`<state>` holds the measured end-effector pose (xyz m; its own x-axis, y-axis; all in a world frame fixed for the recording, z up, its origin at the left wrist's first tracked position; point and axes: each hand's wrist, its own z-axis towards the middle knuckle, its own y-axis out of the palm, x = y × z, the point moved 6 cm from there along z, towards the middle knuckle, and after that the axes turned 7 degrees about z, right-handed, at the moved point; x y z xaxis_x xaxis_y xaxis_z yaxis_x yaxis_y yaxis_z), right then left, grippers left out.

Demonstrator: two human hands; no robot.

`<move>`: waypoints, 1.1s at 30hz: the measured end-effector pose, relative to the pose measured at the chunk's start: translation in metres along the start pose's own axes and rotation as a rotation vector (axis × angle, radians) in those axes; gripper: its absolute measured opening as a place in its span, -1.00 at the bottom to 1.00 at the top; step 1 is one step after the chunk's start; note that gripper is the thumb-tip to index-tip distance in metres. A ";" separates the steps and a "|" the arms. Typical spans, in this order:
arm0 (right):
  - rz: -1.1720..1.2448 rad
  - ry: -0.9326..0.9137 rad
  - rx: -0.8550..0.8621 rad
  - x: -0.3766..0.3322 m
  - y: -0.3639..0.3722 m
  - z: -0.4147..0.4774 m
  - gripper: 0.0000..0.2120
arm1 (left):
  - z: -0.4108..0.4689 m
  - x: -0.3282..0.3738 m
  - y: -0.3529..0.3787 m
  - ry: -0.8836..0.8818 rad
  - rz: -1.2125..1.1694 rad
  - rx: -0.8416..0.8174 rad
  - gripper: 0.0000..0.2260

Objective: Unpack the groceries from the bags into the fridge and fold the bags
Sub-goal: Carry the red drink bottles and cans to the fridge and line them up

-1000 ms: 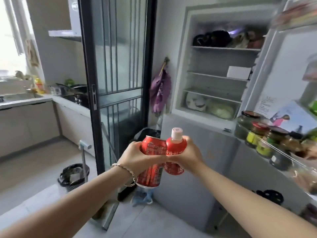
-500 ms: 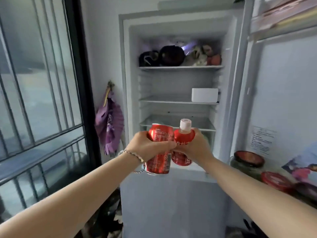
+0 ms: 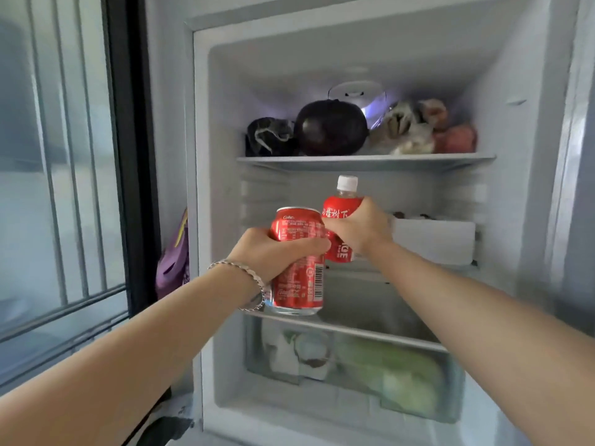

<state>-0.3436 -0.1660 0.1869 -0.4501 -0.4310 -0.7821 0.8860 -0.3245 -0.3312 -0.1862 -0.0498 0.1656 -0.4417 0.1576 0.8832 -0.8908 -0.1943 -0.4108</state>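
Arms outstretched, closing in on the open white fridge (image 3: 225,91) and raising the red aluminium cola can (image 3: 299,284), gripped in the left hand (image 3: 273,252), and the red-labelled white-capped plastic bottle (image 3: 341,210), gripped in the right hand (image 3: 360,230), together toward its middle shelf (image 3: 386,272), neither shelved yet.

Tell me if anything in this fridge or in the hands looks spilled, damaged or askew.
Nothing stands out. The left hand grips the cola can upright, no dent showing; the right hand grips the capped red bottle upright. The fridge shelves sit level, with no spill visible.
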 end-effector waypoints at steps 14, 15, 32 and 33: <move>0.057 0.106 -0.219 0.034 0.104 0.104 -0.49 | 0.084 -0.034 -0.011 -0.069 0.096 -0.058 -0.72; 0.039 0.094 -0.251 0.033 0.110 0.104 -0.59 | 0.088 -0.035 -0.012 -0.071 0.088 -0.067 -0.73; 0.448 0.276 -0.579 -0.026 0.073 -0.002 -0.50 | 0.110 -0.015 -0.013 0.003 0.162 -0.156 -0.63; 0.445 0.260 -0.523 -0.027 0.069 -0.002 -0.54 | 0.111 -0.012 -0.013 0.018 0.189 -0.177 -0.64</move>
<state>-0.2702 -0.1752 0.1848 -0.0523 -0.1937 -0.9797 0.9452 0.3070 -0.1111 -0.1571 -0.1561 0.1856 -0.6025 0.1525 0.7834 -0.7964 -0.0501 -0.6027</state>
